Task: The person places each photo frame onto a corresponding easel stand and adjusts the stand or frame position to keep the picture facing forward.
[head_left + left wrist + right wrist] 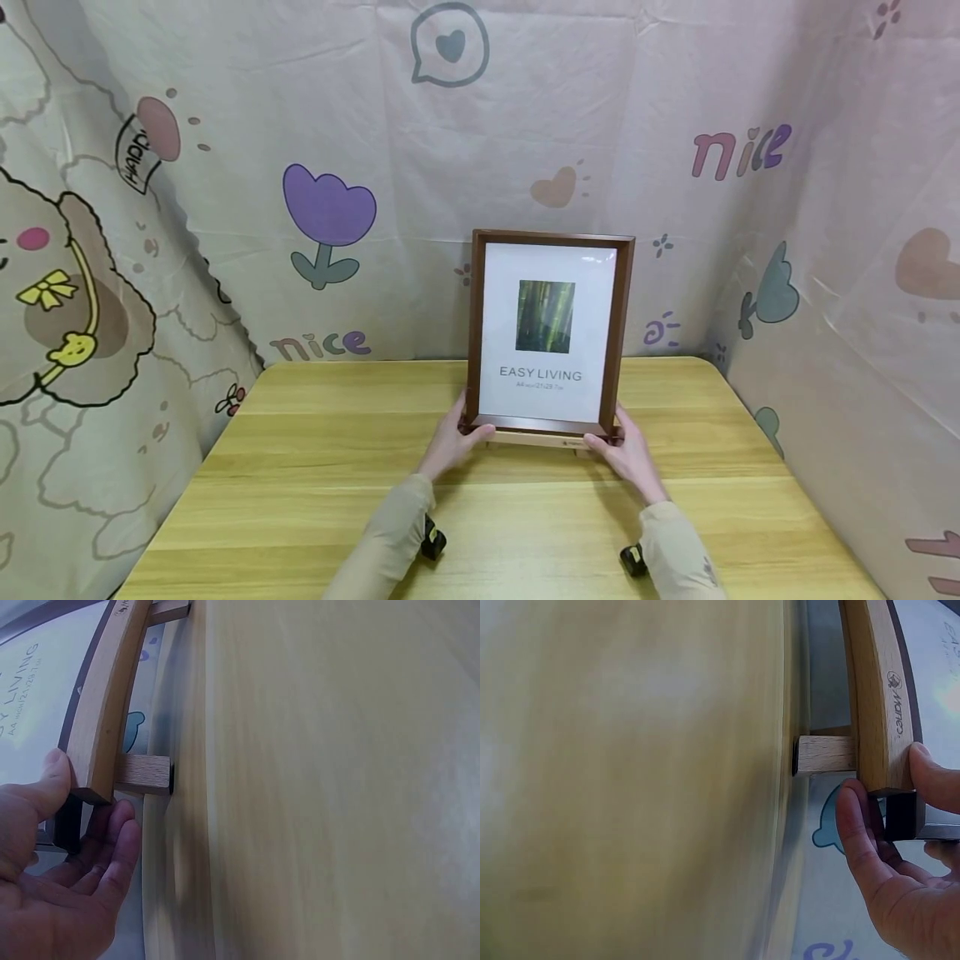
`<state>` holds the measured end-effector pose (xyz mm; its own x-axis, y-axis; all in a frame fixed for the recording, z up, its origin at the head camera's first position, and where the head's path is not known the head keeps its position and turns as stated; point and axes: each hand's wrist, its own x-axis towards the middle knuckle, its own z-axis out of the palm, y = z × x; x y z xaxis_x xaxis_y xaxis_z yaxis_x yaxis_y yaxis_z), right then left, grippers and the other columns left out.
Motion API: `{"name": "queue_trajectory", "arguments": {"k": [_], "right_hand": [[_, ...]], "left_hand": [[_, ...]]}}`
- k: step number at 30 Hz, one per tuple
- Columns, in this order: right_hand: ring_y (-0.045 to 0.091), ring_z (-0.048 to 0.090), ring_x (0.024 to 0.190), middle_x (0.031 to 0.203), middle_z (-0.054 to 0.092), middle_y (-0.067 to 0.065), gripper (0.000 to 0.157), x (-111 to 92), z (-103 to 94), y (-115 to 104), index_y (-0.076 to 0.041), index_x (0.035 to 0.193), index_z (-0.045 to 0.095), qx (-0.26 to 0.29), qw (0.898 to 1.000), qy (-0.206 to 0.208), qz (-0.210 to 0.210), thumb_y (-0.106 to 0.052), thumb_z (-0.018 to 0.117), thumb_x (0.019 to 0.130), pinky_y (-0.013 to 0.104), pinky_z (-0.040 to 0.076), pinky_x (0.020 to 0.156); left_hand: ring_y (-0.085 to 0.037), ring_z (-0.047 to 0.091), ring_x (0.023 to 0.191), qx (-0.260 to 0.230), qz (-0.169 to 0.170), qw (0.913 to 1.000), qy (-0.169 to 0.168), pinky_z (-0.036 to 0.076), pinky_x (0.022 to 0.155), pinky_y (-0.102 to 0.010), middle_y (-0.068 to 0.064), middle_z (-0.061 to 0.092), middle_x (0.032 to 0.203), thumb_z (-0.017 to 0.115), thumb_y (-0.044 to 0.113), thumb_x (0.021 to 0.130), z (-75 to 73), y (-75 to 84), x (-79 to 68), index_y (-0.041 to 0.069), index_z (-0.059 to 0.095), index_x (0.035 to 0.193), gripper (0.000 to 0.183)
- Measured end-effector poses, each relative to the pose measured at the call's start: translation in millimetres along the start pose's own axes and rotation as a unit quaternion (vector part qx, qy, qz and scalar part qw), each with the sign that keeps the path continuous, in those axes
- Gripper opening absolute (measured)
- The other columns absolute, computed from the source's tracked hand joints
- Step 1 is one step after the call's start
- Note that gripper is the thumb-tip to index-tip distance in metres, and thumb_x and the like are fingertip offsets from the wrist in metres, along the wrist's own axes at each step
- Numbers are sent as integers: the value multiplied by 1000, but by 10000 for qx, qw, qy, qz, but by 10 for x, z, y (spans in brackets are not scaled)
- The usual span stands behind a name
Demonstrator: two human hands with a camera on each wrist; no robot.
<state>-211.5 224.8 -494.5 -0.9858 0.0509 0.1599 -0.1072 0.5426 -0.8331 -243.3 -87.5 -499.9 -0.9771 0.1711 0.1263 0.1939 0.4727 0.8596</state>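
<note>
A brown picture frame [551, 333] leans upright on a light wooden stand [536, 439], whose front ledge runs under its lower edge. Behind its glass is a white sheet with a bamboo picture and "EASY LIVING" print. My left hand [453, 437] grips the lower left corner, thumb in front and fingers curled behind. At the lower right corner, my right hand [628, 450] holds on the same way. Both wrist views show thumbs by the ledge's ends and fingers beneath and behind the corners. Short feet [146, 772] of the stand reach toward the tabletop.
The wood-grain table [337, 467] spreads out on both sides of the stand. A printed cloth [420, 167] hangs behind and along both sides. Small black devices [432, 540] sit at the wrists, close above the tabletop.
</note>
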Motion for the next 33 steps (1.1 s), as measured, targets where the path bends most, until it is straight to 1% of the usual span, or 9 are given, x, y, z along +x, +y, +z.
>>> {"name": "queue_trajectory", "arguments": {"k": [4,7,10,14,16,21,28,31,33], "right_hand": [[43,70,103,126,63,36,85,15,37,-19,-3,157,30,4,10000,2,3,-9,77,87,28,56,82],[42,70,103,126,63,35,84,22,62,-37,-4,157,30,6,10000,-21,13,-9,77,87,31,56,84],[42,70,104,126,63,34,84,28,87,-58,-3,157,30,13,10000,-39,1,-10,77,87,34,56,87],[43,70,105,127,63,34,86,40,121,-78,-4,158,29,35,10000,-91,13,-11,78,87,44,57,92],[43,70,105,127,63,35,86,46,138,-86,-4,158,28,58,9999,-123,-7,-12,77,87,47,58,92],[42,70,102,124,64,35,86,68,178,-99,-4,157,29,42,9998,-157,-71,-12,78,87,46,60,88],[44,69,105,122,65,35,87,104,244,-133,-4,158,27,40,9998,-220,0,-13,77,88,52,57,94],[43,69,103,120,66,34,86,111,273,-143,-4,158,29,76,9997,-214,-16,-12,77,87,52,58,91],[43,69,101,118,66,34,86,113,291,-149,-3,157,29,104,9997,-215,-64,-11,78,86,50,59,89]], "left_hand": [[-46,48,137,-62,-114,9999,24,37,116,-59,-31,44,152,75,30,92,-28,-5,-31,2,19,160,92],[-47,41,142,-91,-217,9997,23,33,119,-60,-30,38,156,74,31,92,-57,-10,-54,4,18,161,93],[-49,36,145,-59,-223,9997,58,30,120,-62,-30,34,158,74,31,92,-83,-21,-69,3,18,161,93],[-49,42,141,-26,-200,9997,130,33,118,-61,-33,39,154,74,30,92,-118,-35,-86,1,18,160,92],[-48,45,138,-1,-227,9996,143,35,117,-60,-34,42,151,74,30,92,-134,-44,-92,1,18,160,92],[-48,47,137,64,-299,9994,149,36,117,-60,-35,45,148,73,33,93,-174,-72,-112,2,17,161,93],[-47,51,133,65,-338,9992,195,40,115,-59,-34,50,144,73,34,93,-227,-113,-136,2,17,161,93],[-46,54,130,86,-316,9992,218,42,113,-59,-33,51,143,73,34,92,-247,-133,-144,2,18,160,93],[-44,55,129,56,-335,9992,231,43,112,-57,-32,52,143,73,33,92,-260,-144,-151,4,18,161,93]]}}
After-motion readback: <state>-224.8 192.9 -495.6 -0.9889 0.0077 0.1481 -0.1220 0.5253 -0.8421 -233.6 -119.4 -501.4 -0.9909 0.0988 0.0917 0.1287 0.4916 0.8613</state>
